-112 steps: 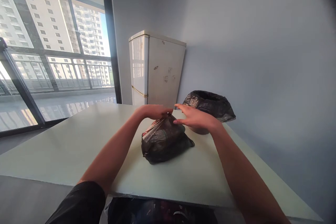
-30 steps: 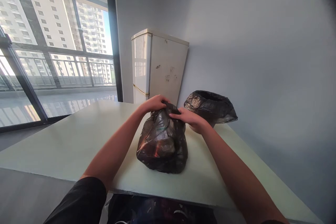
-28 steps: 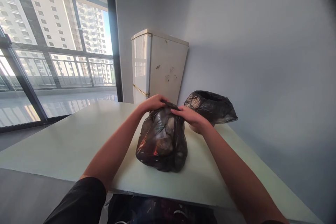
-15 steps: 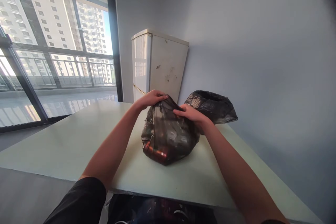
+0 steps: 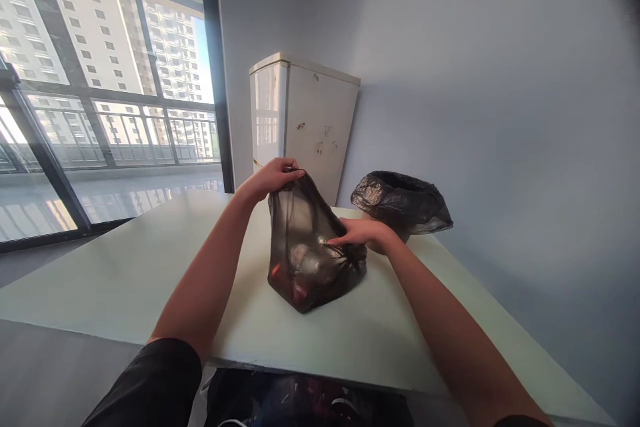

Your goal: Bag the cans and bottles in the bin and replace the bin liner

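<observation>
Head view: your left hand (image 5: 270, 180) clamps the dark bag (image 5: 303, 240) up top, long axis dropping from those fingers (image 5: 295, 175); right hand (image 5: 367, 232), nearer the lined bin (image 5: 415, 210), clamps its side.

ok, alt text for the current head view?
A person's left grip holds up the top of a dark, partly filled bag on a pale table; the right grip holds it lower down. Behind stand a black-lined container and a white fridge.

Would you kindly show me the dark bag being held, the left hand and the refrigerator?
Dark bag (image 5: 304, 247), head view: middle of its front.
Left hand (image 5: 273, 177), head view: back of the hand.
Refrigerator (image 5: 316, 110), head view: broad side panel.
</observation>
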A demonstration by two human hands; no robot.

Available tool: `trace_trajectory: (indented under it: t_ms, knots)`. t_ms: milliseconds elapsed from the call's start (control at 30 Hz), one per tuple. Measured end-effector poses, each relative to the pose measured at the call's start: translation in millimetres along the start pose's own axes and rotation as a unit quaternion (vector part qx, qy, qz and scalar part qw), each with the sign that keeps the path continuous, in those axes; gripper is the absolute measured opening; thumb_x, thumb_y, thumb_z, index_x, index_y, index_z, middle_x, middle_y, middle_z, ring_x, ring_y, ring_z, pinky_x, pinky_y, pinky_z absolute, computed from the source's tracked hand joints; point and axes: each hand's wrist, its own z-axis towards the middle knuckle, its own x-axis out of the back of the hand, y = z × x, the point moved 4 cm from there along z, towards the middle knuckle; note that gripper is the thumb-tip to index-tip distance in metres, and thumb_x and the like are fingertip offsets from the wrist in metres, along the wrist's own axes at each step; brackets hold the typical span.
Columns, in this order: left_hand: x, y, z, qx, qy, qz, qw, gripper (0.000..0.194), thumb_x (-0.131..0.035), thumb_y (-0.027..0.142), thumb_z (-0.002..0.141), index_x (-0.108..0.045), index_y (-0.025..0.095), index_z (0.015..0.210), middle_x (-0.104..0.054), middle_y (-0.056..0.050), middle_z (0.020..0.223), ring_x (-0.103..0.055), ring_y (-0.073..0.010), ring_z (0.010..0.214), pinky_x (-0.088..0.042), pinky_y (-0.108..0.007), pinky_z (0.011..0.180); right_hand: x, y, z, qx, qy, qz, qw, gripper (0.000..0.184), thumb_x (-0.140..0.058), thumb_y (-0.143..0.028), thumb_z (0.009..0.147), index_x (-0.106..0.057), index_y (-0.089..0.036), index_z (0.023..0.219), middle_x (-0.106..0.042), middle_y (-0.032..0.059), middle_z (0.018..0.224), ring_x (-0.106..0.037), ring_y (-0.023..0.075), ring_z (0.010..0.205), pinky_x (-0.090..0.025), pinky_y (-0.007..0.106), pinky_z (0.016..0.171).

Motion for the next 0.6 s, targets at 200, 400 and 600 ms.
trace_trajectory:
  t_ms: [200, 400, 600]
  knots:
    - [14.8, -15, 11, 0.038, 0.180, 0.086, 0.979, 0.024, -0.066, 0.027, 0.097, -0.053, 0.020, 0.078, -0.055, 0.000, 0.071, -0.052, -0.0149, 0.066, -0.038, -0.031, 0.067, -10, 11, -4, -0.092, -0.157, 0.038, 0.983, 0.065, -0.089, -0.041, 0.073, -0.071, -0.021, 0.132, -0.078, 0.0096, 0.127, -0.077, 0.0237, 0.097, -0.063, 0.028, 0.065]
    - [22.1, -19, 12, 0.072, 0.232, 0.190, 0.951, 0.014, -0.060, 0.032, 0.101, -0.060, 0.021, 0.093, -0.068, -0.008, 0.094, -0.065, -0.0241, 0.090, -0.047, -0.036, 0.084, -8, 20, -3, -0.122, -0.161, 0.044, 0.978, 0.027, -0.086, -0.032, 0.069, -0.074, -0.015, 0.086, -0.078, 0.0080, 0.082, -0.073, 0.0208, 0.066, -0.058, 0.030, 0.059]
    - [23.1, -25, 9, 0.107, 0.152, 0.320, 0.929, 0.025, -0.068, 0.036, 0.094, -0.065, 0.019, 0.112, -0.072, -0.016, 0.123, -0.067, -0.0322, 0.112, -0.051, -0.038, 0.087, 18, 10, -3, -0.047, -0.002, 0.146, 0.988, 0.040, -0.088, -0.042, 0.073, -0.058, -0.019, 0.061, -0.056, -0.0008, 0.054, -0.047, 0.0113, 0.051, -0.036, 0.026, 0.053]
